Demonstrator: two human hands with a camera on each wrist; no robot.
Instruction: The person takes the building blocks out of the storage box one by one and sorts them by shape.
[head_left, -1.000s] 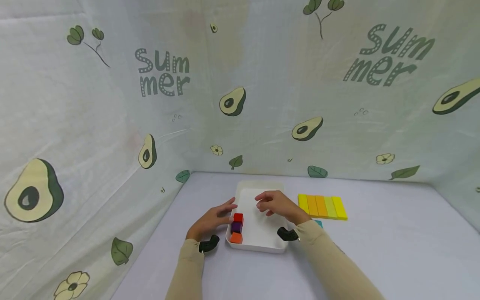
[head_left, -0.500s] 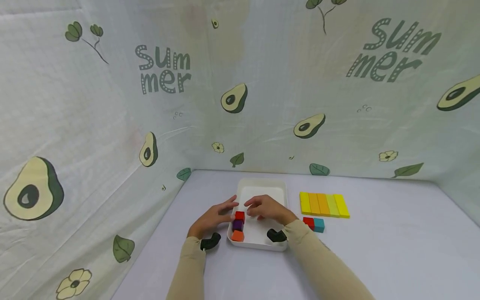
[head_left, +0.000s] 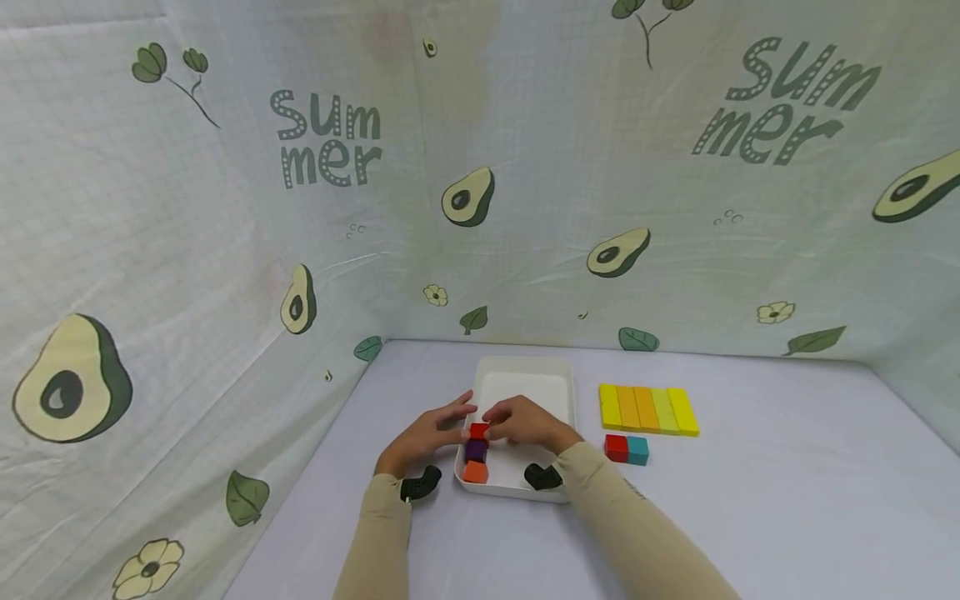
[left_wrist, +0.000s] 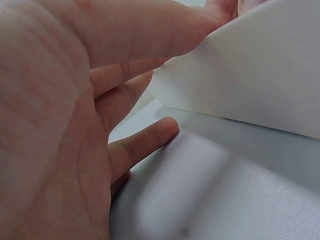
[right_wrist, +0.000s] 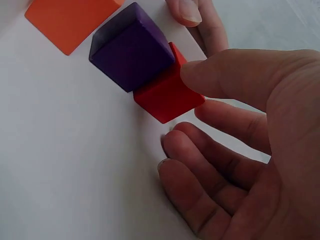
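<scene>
Even, soft light is cast throughout; edges are bent in the head view, and the left wrist view is blurred.

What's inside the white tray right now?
Inside the white tray, three cubes line its left wall: an orange cube nearest, a purple cube, then a red cube touched by the right hand. The floor under that hand is hidden.

Backdrop: pale cloth (head_left: 225, 250) on the back and side walls, printed with avocados, leaves, flowers and the word "Summer".
Counter: covered in a light lilac sheet (head_left: 750, 517).
Bars: five long blocks (head_left: 648, 409), yellow to orange, side by side.
Small cubes: a red cube (head_left: 617, 447) touching a teal cube (head_left: 638, 450), just in front of the bars.
</scene>
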